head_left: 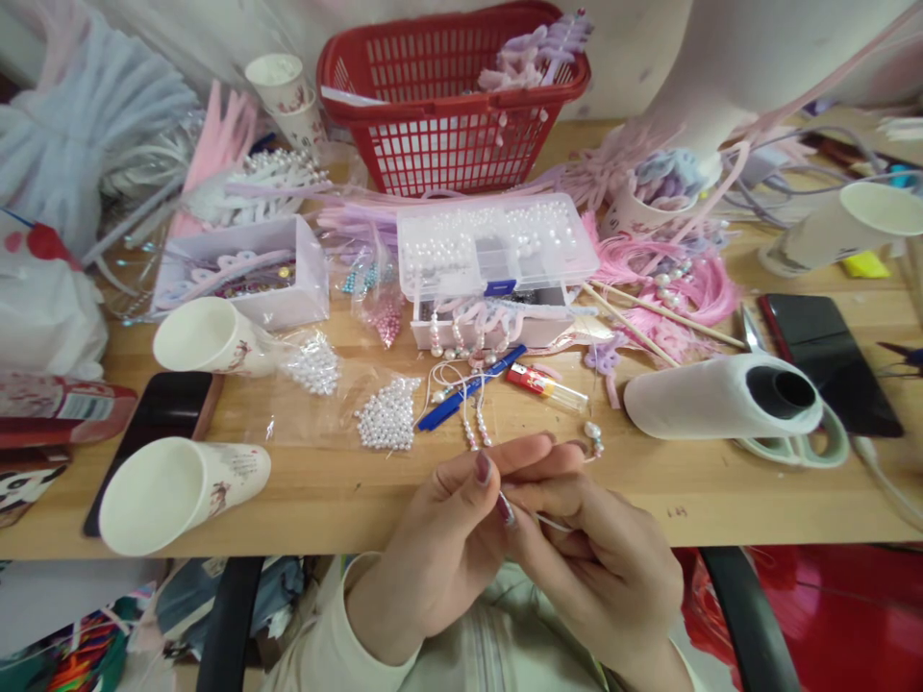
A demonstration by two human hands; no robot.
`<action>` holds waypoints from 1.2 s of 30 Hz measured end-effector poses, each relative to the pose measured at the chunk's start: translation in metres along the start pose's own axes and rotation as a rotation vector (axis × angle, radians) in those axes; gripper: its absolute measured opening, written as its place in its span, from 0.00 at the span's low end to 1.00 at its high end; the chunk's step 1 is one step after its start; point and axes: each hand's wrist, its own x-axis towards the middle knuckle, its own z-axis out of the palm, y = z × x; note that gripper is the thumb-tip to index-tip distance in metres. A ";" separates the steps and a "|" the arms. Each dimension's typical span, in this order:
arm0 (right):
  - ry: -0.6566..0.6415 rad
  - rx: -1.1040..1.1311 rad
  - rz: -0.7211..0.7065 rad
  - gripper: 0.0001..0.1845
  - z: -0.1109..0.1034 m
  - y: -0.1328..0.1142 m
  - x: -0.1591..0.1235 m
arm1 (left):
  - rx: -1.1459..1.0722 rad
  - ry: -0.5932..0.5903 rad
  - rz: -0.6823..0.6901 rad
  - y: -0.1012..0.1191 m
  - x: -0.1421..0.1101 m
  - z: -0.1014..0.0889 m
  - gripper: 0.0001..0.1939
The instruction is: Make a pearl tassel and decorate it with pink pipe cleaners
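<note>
Closest to the camera, at six o'clock, left hand (425, 557) and right hand (612, 562) meeting at the fingertips, just in front of the table edge. Between them, thin white cord (553, 523), with one part visible beside the right fingers. Right hand closed in a small pinch on the cord; left hand curled, thumb bent toward the fingertips, its exact hold impossible to tell. Apparently, fine handling of the cord in hand, calling for a steady pinch and free slack.

From the hands outward: at twelve o'clock, beaded strands (476, 428), then blue pen (472, 388); at one o'clock, red lighter (546, 386); at two o'clock, short beaded piece (592, 434). Toward ten o'clock, loose white beads (387, 415) on clear plastic. Farther, at twelve o'clock, compartment box (497, 245), with red basket (447, 144) behind it. At nine o'clock, paper cup (231, 481), lying on its side; at two o'clock, white bottle (707, 396), also lying.
</note>
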 end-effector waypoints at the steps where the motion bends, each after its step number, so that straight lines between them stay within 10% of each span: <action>1: -0.001 0.002 0.016 0.06 0.001 0.001 0.000 | 0.022 0.017 0.014 0.000 0.000 0.002 0.11; 36: 0.022 0.047 -0.051 0.17 0.010 0.012 0.002 | -0.216 0.279 0.076 -0.004 0.008 -0.002 0.14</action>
